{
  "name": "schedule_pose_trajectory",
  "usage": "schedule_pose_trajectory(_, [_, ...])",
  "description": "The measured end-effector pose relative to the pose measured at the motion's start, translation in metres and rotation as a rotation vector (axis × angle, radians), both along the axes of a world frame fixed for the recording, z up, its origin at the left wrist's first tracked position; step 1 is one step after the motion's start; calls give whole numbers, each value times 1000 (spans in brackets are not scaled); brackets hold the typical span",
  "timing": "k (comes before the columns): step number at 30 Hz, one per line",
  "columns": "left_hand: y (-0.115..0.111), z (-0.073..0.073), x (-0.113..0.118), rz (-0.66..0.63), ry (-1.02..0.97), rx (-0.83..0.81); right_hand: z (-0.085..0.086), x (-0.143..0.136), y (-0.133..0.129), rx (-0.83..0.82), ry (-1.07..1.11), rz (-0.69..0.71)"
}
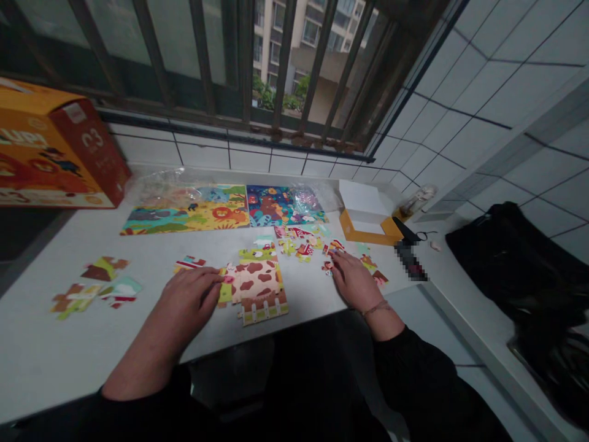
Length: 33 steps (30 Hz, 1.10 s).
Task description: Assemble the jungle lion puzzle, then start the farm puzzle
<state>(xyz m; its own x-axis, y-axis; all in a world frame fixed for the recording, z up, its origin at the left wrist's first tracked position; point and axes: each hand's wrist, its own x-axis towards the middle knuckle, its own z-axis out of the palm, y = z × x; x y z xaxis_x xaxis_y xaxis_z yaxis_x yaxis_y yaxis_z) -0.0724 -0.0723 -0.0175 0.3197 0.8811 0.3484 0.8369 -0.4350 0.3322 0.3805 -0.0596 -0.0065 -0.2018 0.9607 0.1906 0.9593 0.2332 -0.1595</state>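
One partly joined cow puzzle (257, 279) is lying flat on the white table (313, 307), near its front edge, between the two hands. Its long axis is running away from the person, near to far; the picture is facing the person upright, fence along the near side. The cow itself is stretching left-right, pink muzzle pointing left. Surface is showing cream hide with brown patches, white pickets on brown below, green field with sheep and a small red vehicle above; outline is running ragged with tabs.

Left hand (196, 291) is touching the left edge by the muzzle, fingers held close together; whether it's gripping a piece, can't tell. Right hand (354, 279) is resting among loose pieces on the right, fingers loosely bent; can't tell if it's holding one.

A red-and-white striped piece (189, 263) is lying just beyond the left hand. More loose pieces (96, 285) are lying farther left; a pile (301, 245) is sitting beyond the puzzle, to the right.

Behind, a lion picture (202, 215) and a blue night picture (276, 205) are lying side by side, clear plastic partly covering both. A yellow box (372, 228) is standing open at right, an orange carton (41, 147) at far left.
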Motion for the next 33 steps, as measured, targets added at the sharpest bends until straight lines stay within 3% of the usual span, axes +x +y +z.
schedule_pose_trajectory(6, [-3,5,2,1,-23,-9,-8,-75,-5,-20,56,195])
schedule_pose_trajectory(10, [-6,7,0,46,-42,-32,4,-112,15,-39,51,215])
schedule_pose_trajectory(16, [-5,4,-11,166,-23,6,33,-141,79,-49,-21,106])
schedule_pose_trajectory(21, [-4,1,-17,241,-24,12,31,-146,96,-119,-91,140])
schedule_pose_trajectory(27, [-5,3,-19,291,-68,48,23,-127,66,-20,-8,220])
schedule_pose_trajectory(33, [-8,2,-35,333,-50,76,19,-92,-11,167,115,478])
